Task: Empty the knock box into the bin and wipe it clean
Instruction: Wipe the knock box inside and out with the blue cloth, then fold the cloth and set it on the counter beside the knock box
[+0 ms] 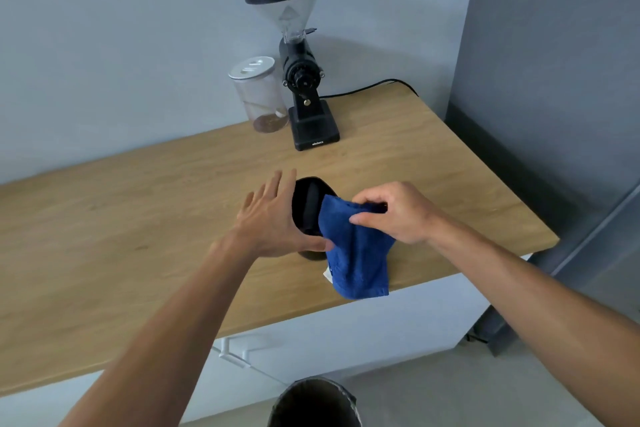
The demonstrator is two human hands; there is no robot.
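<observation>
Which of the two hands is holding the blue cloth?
The right hand pinches the blue cloth over the knock box. The left hand, fingers spread, steadies the box.

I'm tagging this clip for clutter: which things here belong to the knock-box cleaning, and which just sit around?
Part of the job:
knock box
blue cloth
bin
left hand
right hand

Just there:
coffee grinder
glass jar
power cable
wooden counter

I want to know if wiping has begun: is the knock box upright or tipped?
Tipped. The knock box leans with its opening and bar facing the camera, steadied by the left hand; the right hand holds the cloth at its rim.
</observation>
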